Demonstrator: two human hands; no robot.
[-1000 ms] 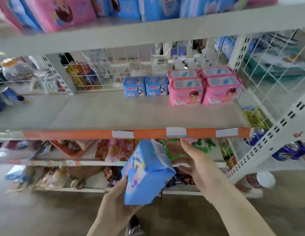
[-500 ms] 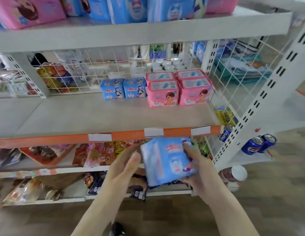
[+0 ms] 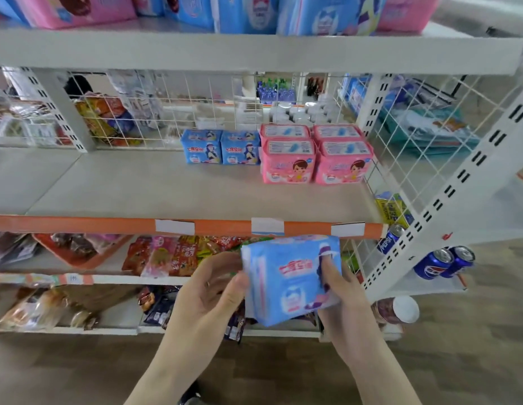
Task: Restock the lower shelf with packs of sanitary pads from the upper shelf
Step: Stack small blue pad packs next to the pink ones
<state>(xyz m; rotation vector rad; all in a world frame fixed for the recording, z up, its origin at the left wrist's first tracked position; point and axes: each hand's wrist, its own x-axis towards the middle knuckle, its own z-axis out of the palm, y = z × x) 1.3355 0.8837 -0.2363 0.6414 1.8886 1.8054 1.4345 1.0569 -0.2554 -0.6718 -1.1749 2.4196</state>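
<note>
A blue pack of sanitary pads is held in front of the orange edge of the lower shelf. My right hand grips its right side, thumb across the front. My left hand pinches its left edge. On the lower shelf stand two small blue packs and, to their right, several pink packs. The upper shelf carries a row of large blue and pink packs.
White wire mesh backs the lower shelf and closes its right end. Snack bags fill the shelves below. Blue soda cans stand on a side shelf at the right. A white slotted upright slants along the right.
The blue pack has turned from tilted to front side up and shifted right. My left hand moved from under it to its left edge. The view has swung left to right.
</note>
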